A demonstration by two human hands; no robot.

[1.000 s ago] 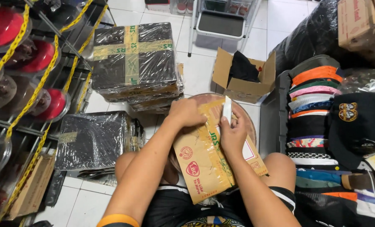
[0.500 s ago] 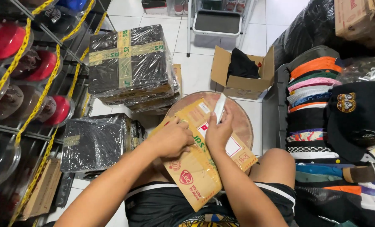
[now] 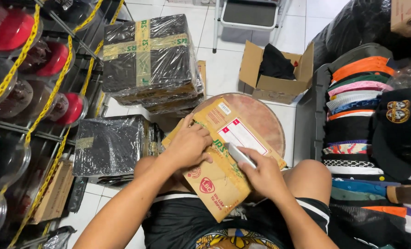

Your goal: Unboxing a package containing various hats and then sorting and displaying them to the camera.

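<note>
parcel: flat brown cardboard mailer (image 3: 224, 177), lying tilted across the person's lap and the near edge of a round wooden stool (image 3: 260, 117).
look: white shipping label with a red border on the upper face, a small barcode sticker near the far corner, red round stamps on the near end. Tan printed tape runs across the middle. Cardboard a bit creased, no tear visible.
left hand: left hand (image 3: 189, 145) pressed flat on the parcel's far-left part, fingers curled over the taped strip, pinning it down. Holds nothing else.
right hand: right hand (image 3: 263, 175) closed around a small cutter (image 3: 240, 155); light-coloured blade end points up-left and lies on the parcel just below the label.
progress: judging by the frame, opening has barely begun. Blade is at the tape, but no slit or lifted flap shows. Parcel looks sealed; whole cut and the opening are left.
around: two black plastic-wrapped bundles (image 3: 150, 57) taped in a cross, to the left on the floor; open cardboard box (image 3: 274, 76) with dark cloth behind the stool; stack of caps (image 3: 357, 92) at right; rack with red caps (image 3: 53, 60) at left.
</note>
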